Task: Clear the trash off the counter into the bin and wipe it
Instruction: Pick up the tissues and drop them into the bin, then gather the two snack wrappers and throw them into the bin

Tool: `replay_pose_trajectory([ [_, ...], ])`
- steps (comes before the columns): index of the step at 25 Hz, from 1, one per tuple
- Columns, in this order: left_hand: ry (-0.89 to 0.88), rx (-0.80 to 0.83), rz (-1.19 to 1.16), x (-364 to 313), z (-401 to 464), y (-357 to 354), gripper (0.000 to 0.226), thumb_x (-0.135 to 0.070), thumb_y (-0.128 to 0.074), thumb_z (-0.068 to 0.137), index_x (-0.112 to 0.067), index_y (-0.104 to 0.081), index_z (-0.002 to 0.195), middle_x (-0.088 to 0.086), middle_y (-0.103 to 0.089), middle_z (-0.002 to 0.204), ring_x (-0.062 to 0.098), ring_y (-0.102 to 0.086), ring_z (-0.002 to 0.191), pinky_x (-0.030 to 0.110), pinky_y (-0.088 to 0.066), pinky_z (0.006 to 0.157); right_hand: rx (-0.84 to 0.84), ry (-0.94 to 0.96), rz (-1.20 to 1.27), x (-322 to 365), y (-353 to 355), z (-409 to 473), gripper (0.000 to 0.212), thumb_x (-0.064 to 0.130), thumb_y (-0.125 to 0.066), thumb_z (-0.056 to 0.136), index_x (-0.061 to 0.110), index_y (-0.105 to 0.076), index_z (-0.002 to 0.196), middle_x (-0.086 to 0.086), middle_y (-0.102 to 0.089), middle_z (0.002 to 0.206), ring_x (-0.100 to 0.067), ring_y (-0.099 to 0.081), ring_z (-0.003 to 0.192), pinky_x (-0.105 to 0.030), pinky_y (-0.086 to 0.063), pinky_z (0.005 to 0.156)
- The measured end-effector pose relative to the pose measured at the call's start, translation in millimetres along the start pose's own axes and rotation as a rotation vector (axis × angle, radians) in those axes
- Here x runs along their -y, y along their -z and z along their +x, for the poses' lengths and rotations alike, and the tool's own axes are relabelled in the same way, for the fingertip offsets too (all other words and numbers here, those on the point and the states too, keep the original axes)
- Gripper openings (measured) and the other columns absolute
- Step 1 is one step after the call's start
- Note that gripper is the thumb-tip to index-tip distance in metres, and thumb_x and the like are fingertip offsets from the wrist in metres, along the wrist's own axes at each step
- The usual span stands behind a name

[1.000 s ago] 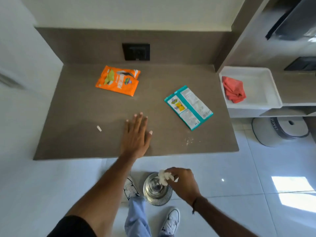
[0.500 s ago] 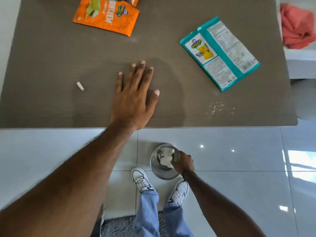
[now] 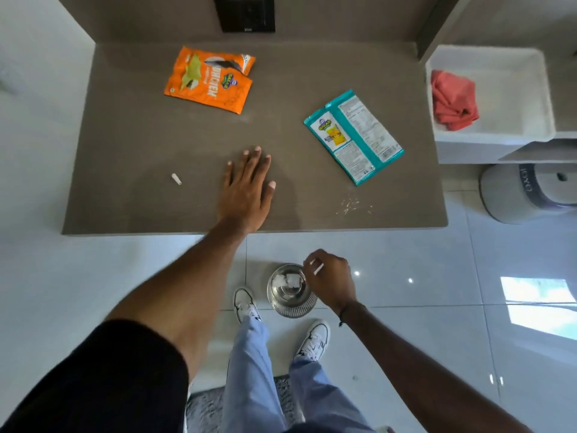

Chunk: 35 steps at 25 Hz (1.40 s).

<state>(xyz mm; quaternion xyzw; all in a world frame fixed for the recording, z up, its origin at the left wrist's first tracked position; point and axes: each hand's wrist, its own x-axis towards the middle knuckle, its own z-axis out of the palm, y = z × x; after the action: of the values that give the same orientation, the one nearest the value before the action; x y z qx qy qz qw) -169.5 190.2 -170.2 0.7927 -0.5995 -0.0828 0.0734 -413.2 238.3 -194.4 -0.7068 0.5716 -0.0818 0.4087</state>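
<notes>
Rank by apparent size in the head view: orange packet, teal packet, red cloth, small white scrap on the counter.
1. teal packet and orange packet: too alike to separate.
2. red cloth: crumpled, so only roughly judged.
3. small white scrap: far smallest.

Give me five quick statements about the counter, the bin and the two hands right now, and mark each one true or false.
1. The left hand lies flat and open on the counter. True.
2. The orange packet is already in the metal bin. False: it lies on the counter near the back wall.
3. White crumpled paper sits inside the bin. True.
4. The red cloth is spread across the counter. False: it lies bunched in the white tray to the right.
5. The teal packet is in the right hand. False: it lies on the counter; the right hand is over the bin, apparently pinching a small white piece.
</notes>
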Motion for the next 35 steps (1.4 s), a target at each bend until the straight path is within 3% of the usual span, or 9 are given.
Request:
replay_pose_trajectory([
  [4,-0.017,-0.047,-0.157,12,21,31,0.038,-0.023,-0.052,0.091,-0.018,-0.063,0.127,0.007,-0.062,0.141,0.034,-0.058,0.123,0.049,-0.050,0.100,-0.169,0.205,0.065,90,47,39,0.003,0.021,-0.069,0.081,0.021,-0.070,0.078,0.013,-0.063,0.063,-0.006,-0.056,0.053,-0.013,-0.043,0.055],
  [8,0.070,-0.219,-0.275,72,84,67,0.021,-0.013,-0.055,0.085,-0.010,-0.069,0.099,0.016,-0.068,0.100,0.040,-0.062,0.095,0.051,-0.055,0.083,-0.256,0.131,0.090,171,58,135,0.011,0.026,-0.065,0.083,0.017,-0.071,0.085,0.006,-0.066,0.066,-0.015,-0.062,0.062,-0.026,-0.051,0.062],
  [11,0.368,-0.250,-0.310,131,140,91,0.023,-0.015,-0.064,0.086,-0.004,-0.065,0.106,0.024,-0.065,0.108,0.046,-0.062,0.104,0.052,-0.053,0.089,-0.183,-0.102,0.143,221,49,214,0.037,0.036,-0.065,0.083,0.011,-0.070,0.110,-0.008,-0.076,0.095,-0.026,-0.070,0.092,-0.036,-0.056,0.083],
  [14,0.530,-0.078,-0.307,170,189,101,0.057,-0.027,-0.070,0.088,0.002,-0.052,0.133,0.029,-0.057,0.133,0.048,-0.053,0.127,0.054,-0.046,0.104,-0.106,-0.270,0.130,252,35,273,0.046,0.043,-0.070,0.080,0.009,-0.069,0.111,-0.012,-0.073,0.104,-0.032,-0.065,0.103,-0.036,-0.053,0.091],
  [17,0.566,0.030,-0.357,182,219,100,0.086,-0.037,-0.081,0.078,-0.001,-0.041,0.146,0.025,-0.052,0.145,0.043,-0.049,0.137,0.051,-0.044,0.110,-0.043,-0.349,0.195,278,21,309,0.044,0.039,-0.077,0.077,0.009,-0.070,0.107,-0.008,-0.072,0.095,-0.020,-0.070,0.085,-0.032,-0.059,0.081],
  [20,0.655,0.087,-0.527,191,238,91,0.094,-0.039,-0.088,0.062,-0.007,-0.049,0.142,0.014,-0.069,0.125,0.034,-0.065,0.120,0.046,-0.054,0.102,0.092,-0.403,0.401,294,11,319,0.037,0.015,-0.073,0.086,-0.001,-0.065,0.119,-0.015,-0.071,0.098,-0.012,-0.064,0.062,-0.014,-0.050,0.040],
  [24,0.604,0.253,-0.957,179,239,96,0.038,-0.019,-0.081,0.074,0.007,-0.069,0.100,0.000,-0.053,0.066,0.017,-0.053,0.061,0.028,-0.043,0.060,0.128,-0.402,0.572,284,31,310,0.039,0.010,-0.073,0.087,0.001,-0.064,0.124,-0.018,-0.071,0.113,-0.011,-0.064,0.062,-0.014,-0.044,0.036],
  [32,0.285,0.450,-1.093,6,217,101,0.011,-0.002,-0.072,0.090,-0.013,-0.073,0.091,0.013,-0.072,0.097,0.023,-0.066,0.088,0.044,-0.056,0.088,-0.112,-0.425,0.410,146,154,220,0.016,0.027,-0.084,0.076,0.019,-0.070,0.074,0.012,-0.056,0.041,-0.003,-0.046,0.037,-0.019,-0.034,0.035],
  [35,0.163,0.441,-0.908,-52,206,79,0.006,-0.005,-0.078,0.083,-0.008,-0.073,0.085,0.011,-0.071,0.086,0.021,-0.064,0.080,0.045,-0.058,0.084,-0.179,-0.427,0.273,98,183,192,0.021,0.030,-0.086,0.071,0.020,-0.069,0.068,0.009,-0.059,0.046,-0.005,-0.052,0.046,-0.024,-0.037,0.045],
])
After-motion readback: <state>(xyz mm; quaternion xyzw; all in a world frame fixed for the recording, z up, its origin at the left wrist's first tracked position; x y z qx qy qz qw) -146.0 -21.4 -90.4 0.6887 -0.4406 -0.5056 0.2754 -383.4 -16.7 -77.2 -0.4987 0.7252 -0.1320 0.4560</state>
